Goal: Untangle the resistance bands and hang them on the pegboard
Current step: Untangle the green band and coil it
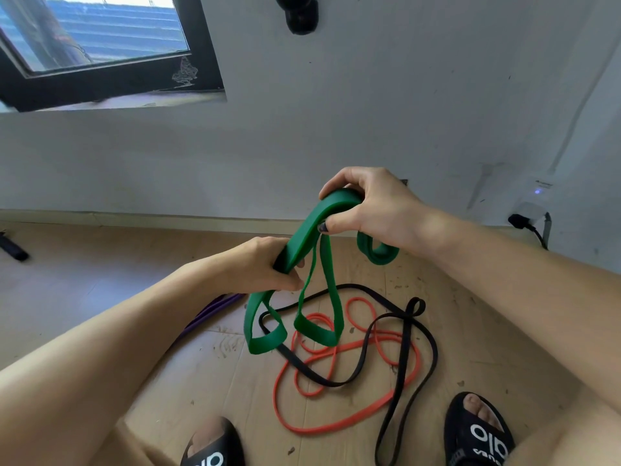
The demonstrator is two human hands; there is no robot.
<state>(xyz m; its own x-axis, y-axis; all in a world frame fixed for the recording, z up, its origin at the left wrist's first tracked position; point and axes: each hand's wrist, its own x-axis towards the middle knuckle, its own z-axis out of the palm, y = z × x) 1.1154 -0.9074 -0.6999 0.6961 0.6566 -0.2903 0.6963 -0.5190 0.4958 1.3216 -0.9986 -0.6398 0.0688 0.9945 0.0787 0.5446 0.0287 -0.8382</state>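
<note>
A wide green resistance band is held up in front of me by both hands. My right hand grips its upper fold, fingers and thumb curled round it. My left hand grips the same band lower down. Green loops hang from my hands to the floor, and one loop curls under my right wrist. Below them a thin black band and an orange band lie crossed over each other on the wooden floor. A purple band shows partly under my left forearm. No pegboard is in view.
A white wall rises just beyond the bands, with a dark-framed window at the upper left and a black fitting at the top. A plug and cable sit at the right. My feet in black slides stand near the bands.
</note>
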